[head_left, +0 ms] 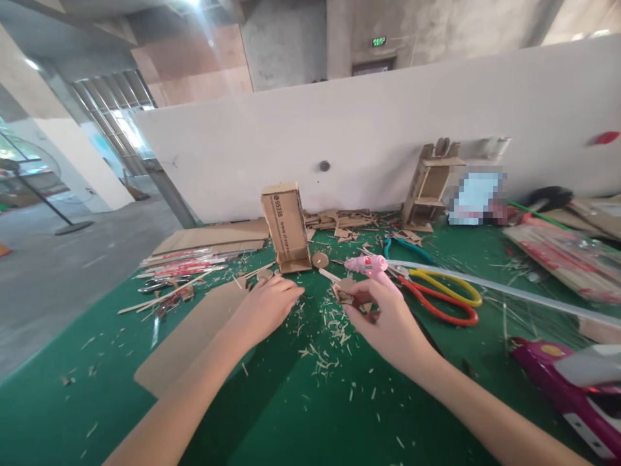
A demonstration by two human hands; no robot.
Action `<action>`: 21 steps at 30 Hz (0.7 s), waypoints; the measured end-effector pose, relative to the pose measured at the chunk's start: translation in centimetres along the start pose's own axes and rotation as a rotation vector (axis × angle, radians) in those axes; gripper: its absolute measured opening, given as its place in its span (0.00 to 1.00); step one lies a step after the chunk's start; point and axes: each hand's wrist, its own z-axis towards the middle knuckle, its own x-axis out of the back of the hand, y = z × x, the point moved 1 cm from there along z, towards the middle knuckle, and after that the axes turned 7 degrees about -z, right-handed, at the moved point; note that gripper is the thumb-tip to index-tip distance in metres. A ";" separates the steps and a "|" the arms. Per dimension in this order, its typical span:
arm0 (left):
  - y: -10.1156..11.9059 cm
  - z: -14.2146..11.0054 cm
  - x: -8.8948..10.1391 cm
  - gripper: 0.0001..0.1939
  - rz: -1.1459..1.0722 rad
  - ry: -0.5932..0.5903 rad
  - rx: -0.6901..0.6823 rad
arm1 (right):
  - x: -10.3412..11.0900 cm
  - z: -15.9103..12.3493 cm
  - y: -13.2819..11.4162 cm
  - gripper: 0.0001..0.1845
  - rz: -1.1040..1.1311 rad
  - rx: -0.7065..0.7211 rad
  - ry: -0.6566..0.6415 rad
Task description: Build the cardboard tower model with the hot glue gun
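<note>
My right hand point(383, 317) pinches a small cardboard piece point(343, 295) between thumb and fingers above the green table. Across from it, my left hand point(272, 305) has its fingers curled together, low over the table; whatever they may hold is hidden. Just behind the left hand lies a round cardboard disc point(264, 275). An open cardboard box point(286, 226) stands upright beyond both hands, with another cardboard disc point(320, 260) beside its base. A pink hot glue gun point(371, 265) lies right behind my right hand. A flat cardboard sheet point(194, 336) lies partly under my left arm.
Red-and-yellow-handled scissors point(444, 294) and teal pliers point(410, 247) lie to the right. A taller cardboard structure point(427, 188) stands by the white partition point(291, 142). A purple tool point(557, 382) is at the right edge. Shavings point(325, 353) litter the green tabletop point(291, 414).
</note>
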 end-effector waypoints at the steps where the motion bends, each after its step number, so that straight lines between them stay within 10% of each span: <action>1: -0.6 0.0 -0.7 0.14 0.012 -0.014 -0.005 | -0.1 0.0 0.2 0.03 -0.025 0.022 0.000; 15: -3.8 -1.5 0.9 0.09 0.127 -0.011 0.201 | -0.7 -0.1 1.9 0.06 -0.154 0.136 0.020; 21: -2.9 0.1 1.3 0.14 0.096 0.226 0.266 | -0.8 -0.1 1.9 0.06 -0.138 0.128 0.024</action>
